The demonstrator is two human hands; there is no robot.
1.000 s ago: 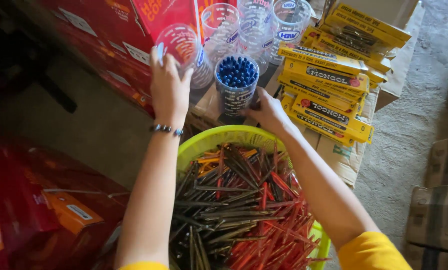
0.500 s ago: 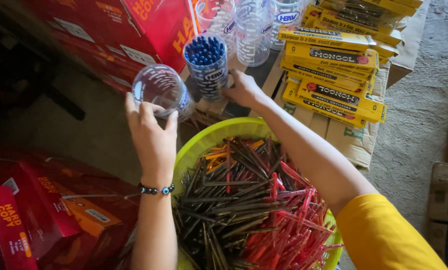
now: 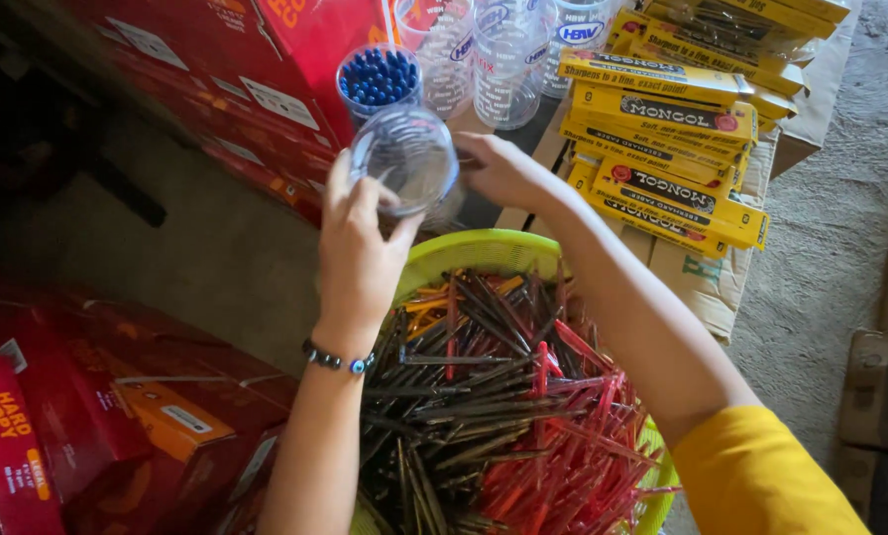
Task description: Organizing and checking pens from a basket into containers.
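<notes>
My left hand [image 3: 358,246] holds an empty clear plastic jar [image 3: 404,159] tilted on its side, just above the far rim of a lime-green basket [image 3: 469,248]. My right hand [image 3: 503,170] touches the jar's far side with its fingers around it. The basket is heaped with black, red and a few orange pens [image 3: 494,406]. Beyond the hands stands a clear jar filled with blue-capped pens [image 3: 377,79].
Several more empty clear jars [image 3: 508,54] stand at the back. Stacked yellow pencil boxes [image 3: 672,129] lie to the right on a cardboard carton. Red paper cartons [image 3: 97,416] fill the left side and the back. Brown boxes [image 3: 885,376] sit at the right edge.
My left hand brought the empty jar from the back row down toward the basket. My right hand left the jar of blue pens and came to the empty jar.
</notes>
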